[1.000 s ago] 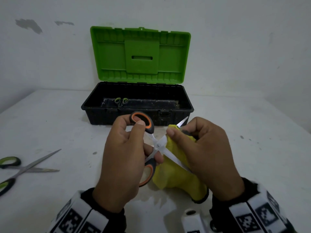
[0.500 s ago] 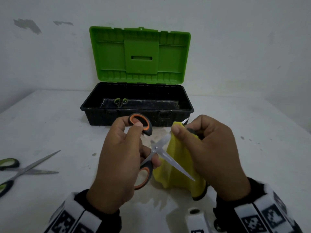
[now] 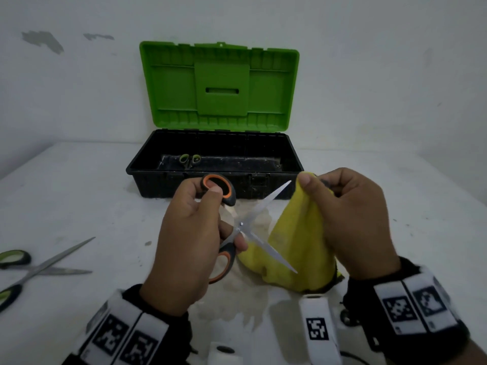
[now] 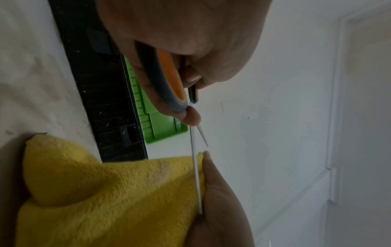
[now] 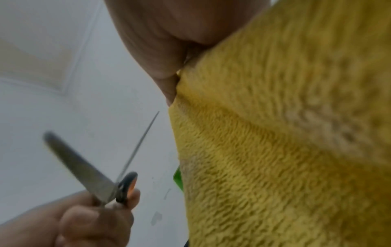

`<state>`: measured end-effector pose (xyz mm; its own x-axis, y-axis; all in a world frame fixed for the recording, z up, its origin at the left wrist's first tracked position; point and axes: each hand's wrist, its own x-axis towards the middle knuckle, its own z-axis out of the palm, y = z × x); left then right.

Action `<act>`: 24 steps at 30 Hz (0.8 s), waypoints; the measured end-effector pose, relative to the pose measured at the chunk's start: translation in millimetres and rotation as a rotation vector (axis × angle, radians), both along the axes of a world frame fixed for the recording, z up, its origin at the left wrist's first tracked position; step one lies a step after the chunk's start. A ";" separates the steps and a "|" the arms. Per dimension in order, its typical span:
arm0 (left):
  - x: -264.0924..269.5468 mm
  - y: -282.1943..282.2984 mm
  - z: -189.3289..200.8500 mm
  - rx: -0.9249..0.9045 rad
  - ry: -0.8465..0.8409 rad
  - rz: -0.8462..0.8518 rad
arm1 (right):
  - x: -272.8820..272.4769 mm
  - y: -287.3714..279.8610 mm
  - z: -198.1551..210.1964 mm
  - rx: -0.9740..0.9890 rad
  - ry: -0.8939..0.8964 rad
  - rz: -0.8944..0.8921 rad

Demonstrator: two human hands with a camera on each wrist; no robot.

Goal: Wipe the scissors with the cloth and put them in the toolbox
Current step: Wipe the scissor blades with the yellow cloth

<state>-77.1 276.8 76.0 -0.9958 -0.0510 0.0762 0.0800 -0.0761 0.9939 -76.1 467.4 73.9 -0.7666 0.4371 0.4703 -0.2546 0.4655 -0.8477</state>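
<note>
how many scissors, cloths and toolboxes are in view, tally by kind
scissors: 3 (orange-handled scissors in the left hand; green-handled scissors on the table; small green-handled scissors in the box)
yellow cloth: 1
toolbox: 1
total: 5

Lighting is dim, even and soft. Faint shadows lie beneath both hands. The right wrist view is blurred throughout. Wide-angle distortion bends edges far from the hands.
</note>
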 end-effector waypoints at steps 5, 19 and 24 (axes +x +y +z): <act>-11.1 -0.7 4.6 -0.005 -0.016 0.008 | 10.6 -18.2 3.0 0.115 0.021 0.171; -11.5 -0.1 13.8 0.056 -0.148 -0.089 | 9.5 -31.6 -7.8 0.008 -0.010 0.312; -12.0 0.3 13.6 0.062 -0.148 -0.096 | 3.7 -21.0 -6.1 -0.107 0.004 0.235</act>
<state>-89.1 277.2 89.6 -0.9964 0.0453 -0.0720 -0.0776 -0.1377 0.9874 -72.4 446.5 67.8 -0.8512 0.2943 0.4346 -0.3490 0.3009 -0.8875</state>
